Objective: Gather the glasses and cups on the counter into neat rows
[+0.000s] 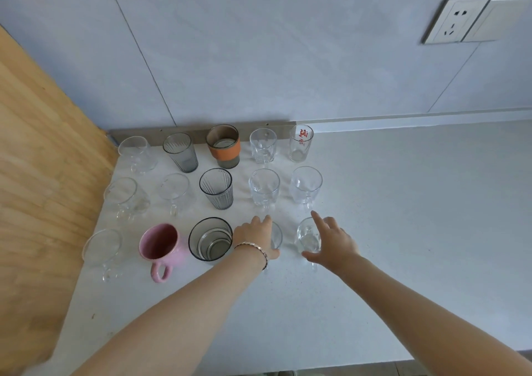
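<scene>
Your left hand (pixel 253 236) wraps a clear glass (pixel 275 236), upright; your right hand (pixel 331 239), fingers spread, touches a clear handled mug (pixel 307 234). Pink mug (pixel 161 244) handle points toward you; dark-rimmed glass (pixel 210 239) crowds left.

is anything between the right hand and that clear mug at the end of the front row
Nothing visible. The right hand is already at the clear glass mug, fingers spread over its right side. The nearest neighbour, the glass under the left hand, stands apart to the left.

Clear glossy glasses (pixel 264 187) on matt speckled counter (pixel 403 203); wood-grain panel (pixel 43 174) beside.
</scene>
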Available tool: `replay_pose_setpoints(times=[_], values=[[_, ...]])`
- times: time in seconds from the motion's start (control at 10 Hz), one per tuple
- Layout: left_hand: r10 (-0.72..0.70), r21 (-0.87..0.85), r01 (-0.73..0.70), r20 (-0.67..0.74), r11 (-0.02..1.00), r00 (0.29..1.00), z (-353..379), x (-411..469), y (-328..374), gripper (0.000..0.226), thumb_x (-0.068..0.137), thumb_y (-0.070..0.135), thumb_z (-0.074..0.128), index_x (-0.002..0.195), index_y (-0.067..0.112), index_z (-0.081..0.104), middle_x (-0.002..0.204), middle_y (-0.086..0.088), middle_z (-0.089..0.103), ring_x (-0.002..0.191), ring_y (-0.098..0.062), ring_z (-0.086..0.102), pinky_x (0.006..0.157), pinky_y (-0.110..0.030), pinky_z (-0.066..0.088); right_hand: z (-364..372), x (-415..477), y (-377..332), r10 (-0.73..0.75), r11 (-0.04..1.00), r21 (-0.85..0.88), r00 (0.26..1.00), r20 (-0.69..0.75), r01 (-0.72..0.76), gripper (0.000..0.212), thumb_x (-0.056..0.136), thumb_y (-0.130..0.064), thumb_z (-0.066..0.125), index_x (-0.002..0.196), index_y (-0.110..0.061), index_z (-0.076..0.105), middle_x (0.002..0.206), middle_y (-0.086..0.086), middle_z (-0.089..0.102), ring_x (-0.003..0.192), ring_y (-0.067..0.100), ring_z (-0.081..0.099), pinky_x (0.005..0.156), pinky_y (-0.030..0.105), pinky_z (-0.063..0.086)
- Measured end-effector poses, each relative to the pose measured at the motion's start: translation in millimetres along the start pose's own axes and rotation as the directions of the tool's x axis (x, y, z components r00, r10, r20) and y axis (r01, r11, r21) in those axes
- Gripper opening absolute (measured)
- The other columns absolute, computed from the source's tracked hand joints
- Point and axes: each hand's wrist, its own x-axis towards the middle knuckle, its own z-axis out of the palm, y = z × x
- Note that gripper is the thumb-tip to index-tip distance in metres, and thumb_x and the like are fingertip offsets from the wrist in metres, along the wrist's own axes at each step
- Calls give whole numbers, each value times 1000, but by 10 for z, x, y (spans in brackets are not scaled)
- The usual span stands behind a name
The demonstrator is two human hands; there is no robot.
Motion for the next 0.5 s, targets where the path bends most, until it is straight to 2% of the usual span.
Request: replay_pose_setpoints(times=[0.1, 0.2, 0.3, 0.4, 0.5], values=[[25, 17, -25, 36, 1000, 999, -50, -94, -13, 89, 82, 50, 58, 149, 19, 7, 155, -13, 17, 127, -32, 46, 100, -39, 38, -66, -115, -81, 23, 994, -111, 999, 35, -19, 109, 74, -56, 68, 151, -30, -5, 149, 0, 24, 124, 22, 48, 93, 32, 49], [89, 40, -88, -30, 995, 996, -173, -204, -8, 82, 82, 52, 55, 146, 16, 16, 154, -13, 17, 135, -31, 34, 110, -44, 26, -170, -195, -154, 62, 974, -219, 997, 44, -50, 99, 78, -54, 65, 151, -25, 5, 150, 4, 23, 129, 24, 43, 98, 33, 44], [236, 214, -212, -95, 954, 967, -466, -385, 43, 44, 90, 35, 48, 127, 12, 45, 138, -10, 44, 130, -27, 38, 112, -45, 20, -377, -293, -253, 102, 949, -308, 990, 96, -68, 69, 85, -45, 59, 143, -20, 31, 139, 3, 42, 126, 23, 48, 98, 33, 43], [270, 212, -250, -72, 945, 960, -922, -534, 94, 34, 92, 25, 45, 122, 10, 52, 129, -11, 55, 123, -31, 50, 104, -40, 34, -764, -382, -398, 122, 946, -319, 979, 162, -65, 48, 88, -39, 54, 131, -17, 50, 131, 2, 56, 122, 21, 53, 97, 31, 43], [233, 78, -228, -58, 971, 971, -1334, -660, 118, 28, 88, 21, 44, 103, 3, 60, 101, -19, 62, 111, -36, 60, 81, -36, 48, -1209, -531, -535, 96, 950, -310, 979, 181, -36, 47, 86, -43, 57, 125, -16, 58, 130, 4, 59, 120, 22, 56, 98, 32, 43]])
